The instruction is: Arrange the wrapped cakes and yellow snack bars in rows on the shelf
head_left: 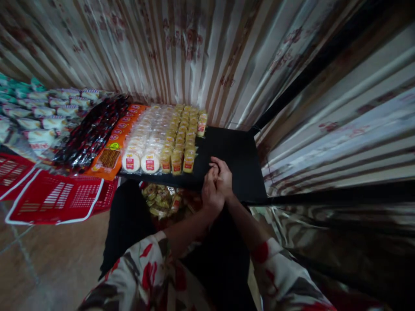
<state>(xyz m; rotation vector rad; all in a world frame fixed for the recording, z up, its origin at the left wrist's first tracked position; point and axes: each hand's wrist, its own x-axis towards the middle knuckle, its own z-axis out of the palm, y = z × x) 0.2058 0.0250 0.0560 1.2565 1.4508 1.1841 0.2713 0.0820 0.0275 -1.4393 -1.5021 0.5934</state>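
Observation:
Over the front part of a black shelf [238, 157], my left hand [211, 193] and my right hand [225, 175] are clasped together. The fingers of both are closed against each other, and no object shows between them. Just to their left stand rows of small yellow snack packets [177, 160], with one more packet [202, 123] starting a row at the back right. Beside these are rows of round white crackers [151, 163] in clear wrappers with red labels. Below the shelf edge, between my knees, lies a heap of loose yellow packets [160, 201], partly hidden.
Further left are orange snack packs [112, 149], dark wrapped packs [94, 134] and white packets [53, 122]. Red baskets [58, 196] with white handles sit below on the tiled floor. A striped curtain [181, 47] hangs behind, with a dark post [301, 86] at the right.

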